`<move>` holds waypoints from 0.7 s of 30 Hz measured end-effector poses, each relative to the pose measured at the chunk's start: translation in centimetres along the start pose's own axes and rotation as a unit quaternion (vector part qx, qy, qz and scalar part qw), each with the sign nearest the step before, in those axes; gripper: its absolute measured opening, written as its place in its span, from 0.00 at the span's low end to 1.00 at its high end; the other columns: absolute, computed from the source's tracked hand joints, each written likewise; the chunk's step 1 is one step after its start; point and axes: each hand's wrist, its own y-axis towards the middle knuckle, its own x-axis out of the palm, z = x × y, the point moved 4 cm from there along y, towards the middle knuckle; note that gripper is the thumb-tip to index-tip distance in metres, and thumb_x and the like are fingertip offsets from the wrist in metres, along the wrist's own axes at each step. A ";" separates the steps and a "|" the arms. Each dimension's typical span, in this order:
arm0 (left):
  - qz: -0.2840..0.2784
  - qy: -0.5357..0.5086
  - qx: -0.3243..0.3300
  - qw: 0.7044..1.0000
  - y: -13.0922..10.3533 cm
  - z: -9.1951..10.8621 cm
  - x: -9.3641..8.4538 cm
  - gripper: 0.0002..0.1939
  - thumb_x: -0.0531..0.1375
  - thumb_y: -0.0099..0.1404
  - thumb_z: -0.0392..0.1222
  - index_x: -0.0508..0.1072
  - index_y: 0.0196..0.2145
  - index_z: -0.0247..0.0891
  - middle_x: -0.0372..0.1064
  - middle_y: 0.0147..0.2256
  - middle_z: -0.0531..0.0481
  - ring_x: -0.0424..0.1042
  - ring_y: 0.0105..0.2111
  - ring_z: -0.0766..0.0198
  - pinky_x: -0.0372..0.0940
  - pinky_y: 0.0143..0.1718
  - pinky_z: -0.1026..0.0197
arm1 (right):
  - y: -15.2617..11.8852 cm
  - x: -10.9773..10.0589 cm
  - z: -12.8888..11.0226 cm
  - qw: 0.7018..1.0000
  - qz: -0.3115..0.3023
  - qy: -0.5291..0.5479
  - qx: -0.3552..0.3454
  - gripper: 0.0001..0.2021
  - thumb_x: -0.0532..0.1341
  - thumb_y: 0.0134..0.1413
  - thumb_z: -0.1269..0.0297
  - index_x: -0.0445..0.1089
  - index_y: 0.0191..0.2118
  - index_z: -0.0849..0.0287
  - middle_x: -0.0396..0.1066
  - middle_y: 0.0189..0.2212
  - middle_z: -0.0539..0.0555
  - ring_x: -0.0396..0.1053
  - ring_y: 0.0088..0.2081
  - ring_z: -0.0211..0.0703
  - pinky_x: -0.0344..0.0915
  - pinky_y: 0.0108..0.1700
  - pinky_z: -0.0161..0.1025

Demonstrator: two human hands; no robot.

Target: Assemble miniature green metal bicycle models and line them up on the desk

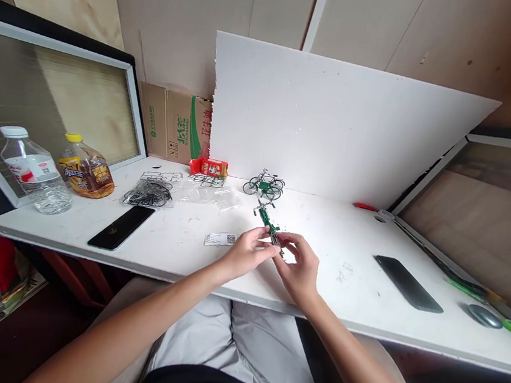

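Observation:
A small green model bicycle frame [265, 217] with handlebars at its far end is held just over the white table. My left hand [248, 253] pinches its near end from the left, thumb and fingers closed on it. From the right, my right hand [298, 267] grips the same end with thumb and forefinger. The fingertips hide part of the near end. Beyond the hands, finished-looking green model bicycles [264, 184] stand near the white board. A paper slip with a square code [220, 239] lies left of my left hand.
On the white table [341, 250], a black phone [122, 227], bagged black parts [148, 193] and two bottles [38, 173] [87, 166] are at left. A dark flat case [408, 284], grey mouse-like object [484, 316] and red tool [366, 206] are at right.

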 end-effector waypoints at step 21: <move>0.007 -0.102 -0.010 0.995 0.8 -2.1 -2.6 0.19 0.73 0.62 0.49 0.82 0.45 0.33 0.79 0.49 0.39 0.74 0.51 0.52 0.63 0.57 0.54 | 0.9 -2.4 2.6 0.987 0.069 0.102 0.107 0.08 0.61 0.70 0.56 0.70 0.43 0.55 0.76 0.40 0.56 0.78 0.41 0.46 0.79 0.44 0.47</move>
